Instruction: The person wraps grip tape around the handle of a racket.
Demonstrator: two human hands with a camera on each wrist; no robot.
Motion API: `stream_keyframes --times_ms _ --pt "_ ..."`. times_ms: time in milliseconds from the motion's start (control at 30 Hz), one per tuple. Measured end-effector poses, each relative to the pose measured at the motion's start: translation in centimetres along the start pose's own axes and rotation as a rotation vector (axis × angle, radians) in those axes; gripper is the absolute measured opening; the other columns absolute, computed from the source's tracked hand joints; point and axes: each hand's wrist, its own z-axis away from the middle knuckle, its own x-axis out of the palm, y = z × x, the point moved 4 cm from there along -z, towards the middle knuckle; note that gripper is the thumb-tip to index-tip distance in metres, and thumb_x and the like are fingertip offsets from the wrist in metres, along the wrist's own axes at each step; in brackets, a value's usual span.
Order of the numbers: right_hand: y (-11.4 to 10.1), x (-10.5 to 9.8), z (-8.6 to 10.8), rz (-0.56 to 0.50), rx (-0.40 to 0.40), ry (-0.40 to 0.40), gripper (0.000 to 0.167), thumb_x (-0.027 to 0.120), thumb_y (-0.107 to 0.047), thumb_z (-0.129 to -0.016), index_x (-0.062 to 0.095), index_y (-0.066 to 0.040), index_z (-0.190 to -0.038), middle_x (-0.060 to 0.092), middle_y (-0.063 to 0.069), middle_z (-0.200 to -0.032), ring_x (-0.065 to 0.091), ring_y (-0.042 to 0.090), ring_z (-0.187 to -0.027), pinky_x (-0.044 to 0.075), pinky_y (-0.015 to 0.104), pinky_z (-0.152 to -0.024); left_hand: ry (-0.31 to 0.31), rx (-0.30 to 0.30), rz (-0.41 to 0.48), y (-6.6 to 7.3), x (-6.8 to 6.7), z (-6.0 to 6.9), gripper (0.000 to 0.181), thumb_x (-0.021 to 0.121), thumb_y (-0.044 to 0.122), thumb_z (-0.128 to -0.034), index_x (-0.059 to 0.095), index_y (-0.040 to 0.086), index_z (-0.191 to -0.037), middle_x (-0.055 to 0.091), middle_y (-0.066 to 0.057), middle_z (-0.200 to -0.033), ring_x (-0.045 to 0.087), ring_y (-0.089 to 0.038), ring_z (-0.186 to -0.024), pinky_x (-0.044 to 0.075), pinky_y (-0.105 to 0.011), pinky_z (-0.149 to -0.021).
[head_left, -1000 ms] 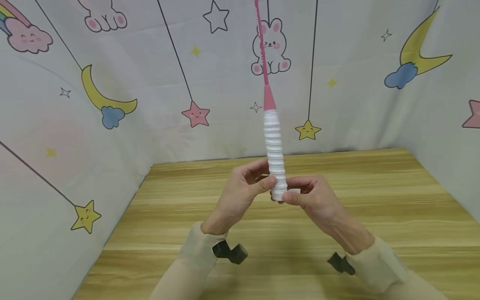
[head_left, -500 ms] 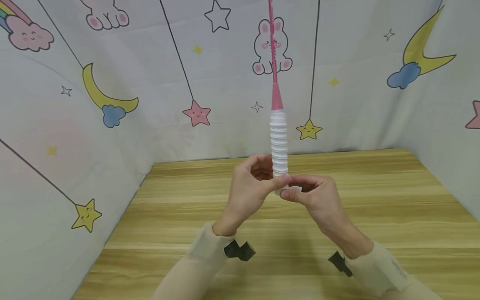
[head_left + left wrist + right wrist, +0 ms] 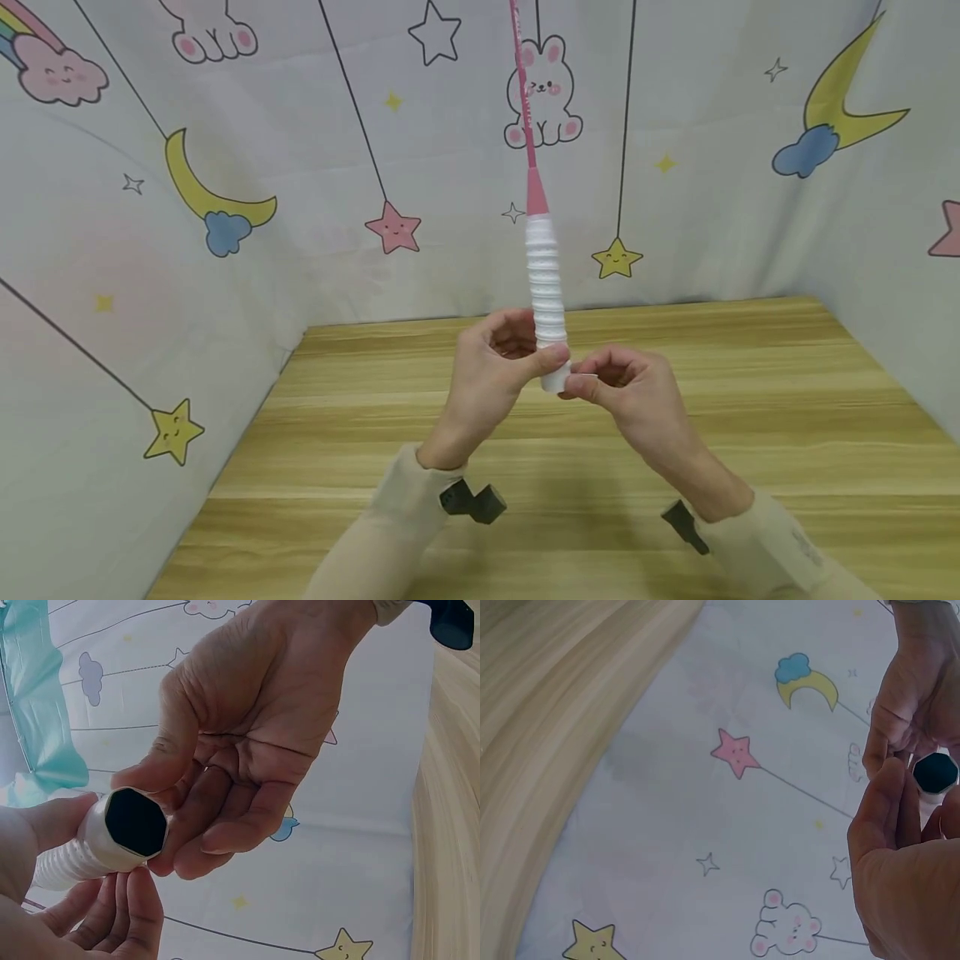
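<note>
A badminton racket stands nearly upright in the head view, handle down, with a pink shaft and cone (image 3: 537, 192). White ridged grip tape (image 3: 546, 287) covers the handle, and its lowest part looks smoother. My left hand (image 3: 487, 375) holds the handle near its bottom, thumb across the front. Beside it, my right hand (image 3: 648, 408) pinches a small white strip at the handle's lower end, thumb against finger; most of the strip is hidden. The dark octagonal butt end (image 3: 136, 823) faces the left wrist camera. The racket head is out of view.
Below the hands lies a wood-grain table (image 3: 360, 433). A white cloth backdrop (image 3: 450, 258) printed with stars, moons and rabbits hangs behind and at the sides. Black wrist cameras (image 3: 474, 502) sit on both sleeves.
The racket swung right, then back left. My left thumb now lies a little higher and farther right across the handle. The white strip by my right hand now shows nearly edge-on.
</note>
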Motion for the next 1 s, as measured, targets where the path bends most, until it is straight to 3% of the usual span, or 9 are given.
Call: stream_keyframes --times_ms 200,367,500,733,1000 --pt "-0.12 -0.17 -0.26 -0.051 -0.005 -0.049 0.012 0.072 -0.006 -0.104 0.071 0.000 -0.093 0.078 -0.007 -0.090 0.078 0.011 -0.087 0.064 0.026 -0.090 -0.011 0.003 0.004 0.07 0.06 0.05 0.036 0.085 -0.002 -0.0905 0.071 -0.005 -0.123 0.076 -0.025 -0.111 0.073 -0.009 -0.091 0.061 -0.023 -0.085" --pt "0.07 -0.19 -0.36 -0.098 0.001 -0.065 0.015 0.071 -0.010 -0.106 0.075 -0.013 -0.092 0.078 -0.008 -0.091 0.076 0.010 -0.087 0.062 0.026 -0.088 -0.034 -0.029 0.061 -0.21 -0.01 0.00 0.033 0.082 -0.002 -0.0932 0.071 -0.004 -0.124 0.078 -0.007 -0.106 0.072 -0.010 -0.093 0.060 -0.024 -0.086" --pt "0.26 -0.12 -0.40 -0.202 -0.010 -0.099 0.017 0.071 -0.011 -0.106 0.076 -0.017 -0.091 0.077 -0.008 -0.091 0.075 0.008 -0.087 0.063 0.025 -0.087 -0.057 -0.055 0.117 -0.29 0.03 -0.03 0.033 0.079 -0.002 -0.0946 0.070 -0.005 -0.127 0.076 0.004 -0.102 0.072 -0.011 -0.093 0.061 -0.024 -0.086" --pt "0.64 0.25 -0.51 -0.380 0.019 -0.175 0.017 0.074 -0.005 -0.103 0.080 -0.015 -0.091 0.079 -0.007 -0.093 0.076 0.009 -0.087 0.064 0.025 -0.087 -0.085 -0.084 0.149 -0.39 -0.15 0.02 0.040 0.079 -0.004 -0.0939 0.069 -0.008 -0.133 0.078 -0.004 -0.108 0.072 -0.012 -0.096 0.062 -0.026 -0.087" --pt "0.84 0.38 -0.47 -0.410 0.057 -0.167 0.013 0.076 -0.006 -0.102 0.079 -0.013 -0.092 0.079 -0.006 -0.094 0.077 0.010 -0.089 0.065 0.026 -0.089 -0.074 -0.091 0.134 -0.51 -0.06 -0.02 0.041 0.080 -0.004 -0.0947 0.069 -0.008 -0.134 0.078 -0.008 -0.111 0.071 -0.012 -0.096 0.061 -0.026 -0.086"
